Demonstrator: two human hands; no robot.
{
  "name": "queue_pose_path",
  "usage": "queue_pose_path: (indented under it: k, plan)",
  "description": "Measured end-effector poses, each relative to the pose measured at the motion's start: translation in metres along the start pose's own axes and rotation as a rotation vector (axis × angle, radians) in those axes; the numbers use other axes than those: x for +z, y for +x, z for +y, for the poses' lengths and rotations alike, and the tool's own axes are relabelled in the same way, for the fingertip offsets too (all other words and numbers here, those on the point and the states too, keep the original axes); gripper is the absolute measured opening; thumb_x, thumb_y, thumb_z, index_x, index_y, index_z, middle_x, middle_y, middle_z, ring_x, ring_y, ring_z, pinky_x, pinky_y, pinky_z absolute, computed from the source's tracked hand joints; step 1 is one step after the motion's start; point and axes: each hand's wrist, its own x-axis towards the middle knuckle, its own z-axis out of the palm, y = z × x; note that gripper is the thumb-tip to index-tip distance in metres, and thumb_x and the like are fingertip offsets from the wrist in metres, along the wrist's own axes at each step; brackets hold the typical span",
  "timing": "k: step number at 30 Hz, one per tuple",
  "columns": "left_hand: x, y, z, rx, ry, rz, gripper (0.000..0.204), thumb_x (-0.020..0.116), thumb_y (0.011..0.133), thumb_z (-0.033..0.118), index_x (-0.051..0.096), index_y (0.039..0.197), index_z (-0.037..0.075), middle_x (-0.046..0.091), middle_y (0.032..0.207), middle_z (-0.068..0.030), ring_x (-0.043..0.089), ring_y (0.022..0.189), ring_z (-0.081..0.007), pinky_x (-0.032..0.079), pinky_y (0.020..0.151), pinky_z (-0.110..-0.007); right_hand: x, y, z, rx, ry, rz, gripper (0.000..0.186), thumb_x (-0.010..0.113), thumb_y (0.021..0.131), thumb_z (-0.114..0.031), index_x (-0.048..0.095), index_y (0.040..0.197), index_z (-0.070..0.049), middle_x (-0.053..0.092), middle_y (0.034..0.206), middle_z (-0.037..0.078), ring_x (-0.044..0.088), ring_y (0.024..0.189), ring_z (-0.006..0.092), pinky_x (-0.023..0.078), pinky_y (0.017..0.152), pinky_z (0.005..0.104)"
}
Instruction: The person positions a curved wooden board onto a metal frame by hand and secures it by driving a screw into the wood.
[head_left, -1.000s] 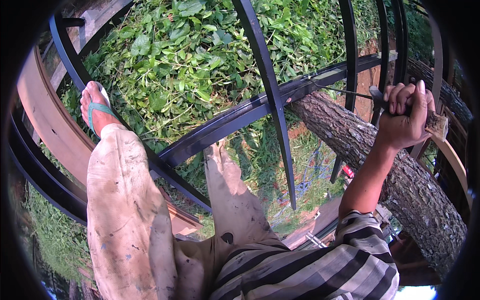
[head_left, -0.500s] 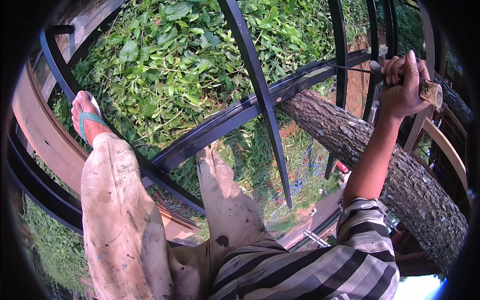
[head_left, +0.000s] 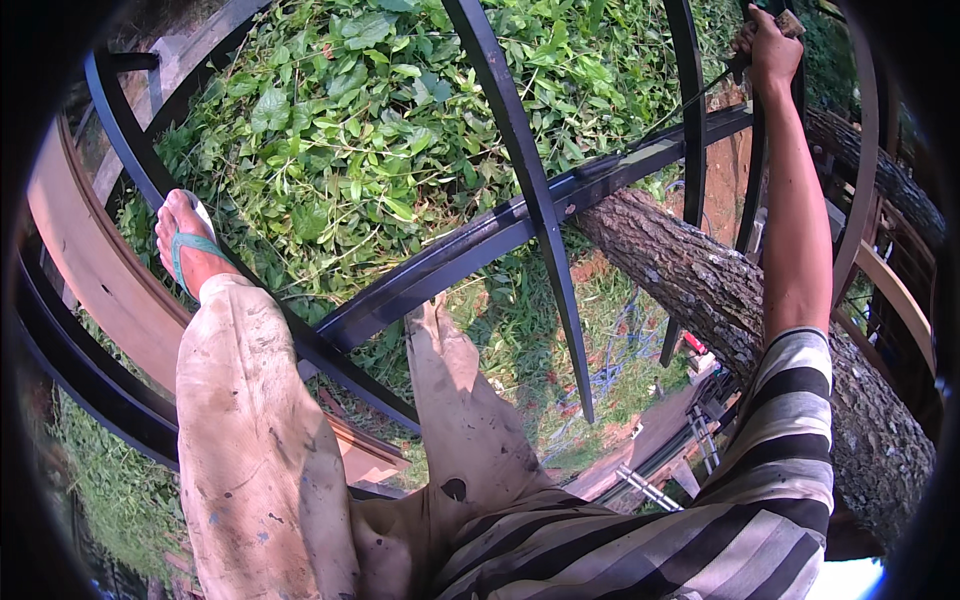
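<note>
The right hand [head_left: 770,45] is raised high, fingers clenched on a wooden-handled tool [head_left: 790,22] beside the black bars [head_left: 520,150]. This looks like mid-swing; next needs a controlled strike. The left hand is out of sight.

Black steel frame [head_left: 470,245] carries person: sandalled foot [head_left: 188,245] on curved bar; frame's crossbar rests against tree trunk [head_left: 700,290]; weedy ground [head_left: 350,110] below.

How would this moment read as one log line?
right hand: raised, gripping tool handle | left hand: out of view | feet: on black metal frame | below: leafy ground, tree trunk
</note>
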Motion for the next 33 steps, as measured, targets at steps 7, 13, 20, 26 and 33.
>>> queue_pose_path:
  k: [7, 13, 20, 26, 33]
  plan:
    - [0.038, 0.027, 0.018, -0.175, 0.001, 0.325, 0.027, 0.055, 0.083, 0.023, 0.069, 0.079, 0.001, 0.068, 0.073, -0.0114, 0.064, 0.084, -0.0320, 0.051, 0.083, -0.048, -0.009, 0.025, 0.022, -0.037, -0.176, 0.005, 0.022, 0.066, 0.087, -0.019, 0.057, 0.069, -0.012, 0.049, 0.053, -0.003, 0.043, 0.041, 0.0084, 0.032, 0.040, 0.0274]
    - [-0.045, -0.056, -0.062, 0.184, 0.179, -0.233, 0.039, 0.041, 0.097, 0.037, 0.065, 0.105, 0.007, 0.066, 0.103, -0.0158, 0.057, 0.110, -0.0405, 0.044, 0.100, -0.052, -0.046, 0.006, 0.073, -0.137, 0.069, 0.080, 0.025, 0.071, 0.087, -0.018, 0.055, 0.070, -0.010, 0.051, 0.056, -0.002, 0.047, 0.044, 0.0096, 0.037, 0.041, 0.0290]
    - [0.024, 0.071, 0.080, -0.481, 0.138, 0.173, 0.031, 0.050, 0.097, 0.021, 0.066, 0.104, -0.005, 0.066, 0.110, -0.0190, 0.050, 0.127, -0.0403, 0.037, 0.109, -0.048, -0.079, -0.145, -0.064, -0.426, -0.102, -0.117, 0.039, 0.071, 0.091, -0.009, 0.043, 0.063, -0.005, 0.042, 0.052, 0.004, 0.037, 0.048, 0.0103, 0.031, 0.045, 0.0332]
    - [0.041, 0.109, 0.094, -0.404, 0.104, 0.464, 0.018, 0.058, 0.093, 0.008, 0.070, 0.103, 0.001, 0.070, 0.107, -0.0136, 0.060, 0.118, -0.0315, 0.042, 0.104, -0.043, -0.203, -0.269, -0.153, -0.716, 0.188, -0.017, 0.033, 0.068, 0.081, 0.008, 0.043, 0.063, -0.005, 0.046, 0.054, 0.007, 0.046, 0.043, 0.0226, 0.037, 0.045, 0.0332]
    - [0.075, 0.133, 0.144, -0.163, 0.080, 0.434, 0.025, 0.061, 0.096, 0.020, 0.069, 0.115, 0.006, 0.068, 0.119, -0.0156, 0.060, 0.120, -0.0339, 0.036, 0.112, -0.045, -0.307, -0.327, -0.200, -0.862, 0.353, -0.181, 0.031, 0.066, 0.083, 0.009, 0.043, 0.066, -0.004, 0.050, 0.056, 0.008, 0.051, 0.046, 0.0230, 0.046, 0.050, 0.0320]
